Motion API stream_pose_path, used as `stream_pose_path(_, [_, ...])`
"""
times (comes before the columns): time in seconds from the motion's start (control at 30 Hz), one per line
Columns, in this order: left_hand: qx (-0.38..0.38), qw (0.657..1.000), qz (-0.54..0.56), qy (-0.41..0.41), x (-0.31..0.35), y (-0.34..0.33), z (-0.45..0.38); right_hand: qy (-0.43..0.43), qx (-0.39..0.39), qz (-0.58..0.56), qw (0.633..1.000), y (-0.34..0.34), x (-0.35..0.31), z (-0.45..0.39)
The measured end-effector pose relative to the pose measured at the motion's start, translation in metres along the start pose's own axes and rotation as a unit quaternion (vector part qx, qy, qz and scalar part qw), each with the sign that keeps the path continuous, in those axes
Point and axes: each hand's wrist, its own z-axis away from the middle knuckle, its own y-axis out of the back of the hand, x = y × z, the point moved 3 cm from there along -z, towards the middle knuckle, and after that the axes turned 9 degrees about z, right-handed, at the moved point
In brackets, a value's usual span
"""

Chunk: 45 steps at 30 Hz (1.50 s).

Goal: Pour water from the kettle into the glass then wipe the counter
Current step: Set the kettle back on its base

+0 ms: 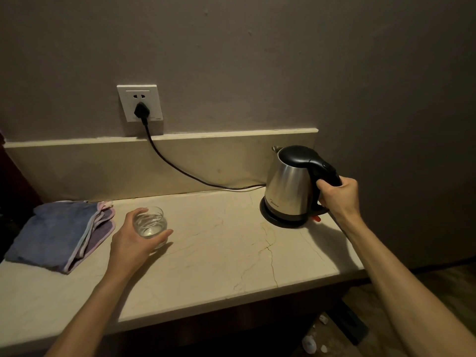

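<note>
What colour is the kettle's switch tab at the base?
Red-orange switch tab, below the kettle handle; head view.

A white wall socket sits on the grey wall, with a black plug pushed into its lower outlet. From the plug a black power cord hangs down and runs rightward along the pale stone backsplash. On the floor at the lower right lie several small white objects, too dim and small to identify, beside a dark flat thing that also cannot be made out. A dark reddish edge shows at far left.
</note>
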Motion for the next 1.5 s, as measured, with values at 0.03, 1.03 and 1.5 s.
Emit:
stream_pose_path(0.03, [-0.001, 1.000, 0.002, 0.001, 0.000, 0.000, 0.000, 0.003, 0.000, 0.002, 1.000, -0.001, -0.001, 0.000])
stream_pose_path(1.03, [-0.007, 1.000, 0.011, 0.007, 0.008, 0.000, 0.004, -0.039, 0.016, 0.025, 0.999, -0.003, 0.014, -0.004])
stream_pose_path(1.5, [-0.006, 1.000, 0.005, 0.009, 0.004, 0.001, 0.003, 0.015, -0.067, 0.119, 0.991, 0.014, 0.004, 0.003])
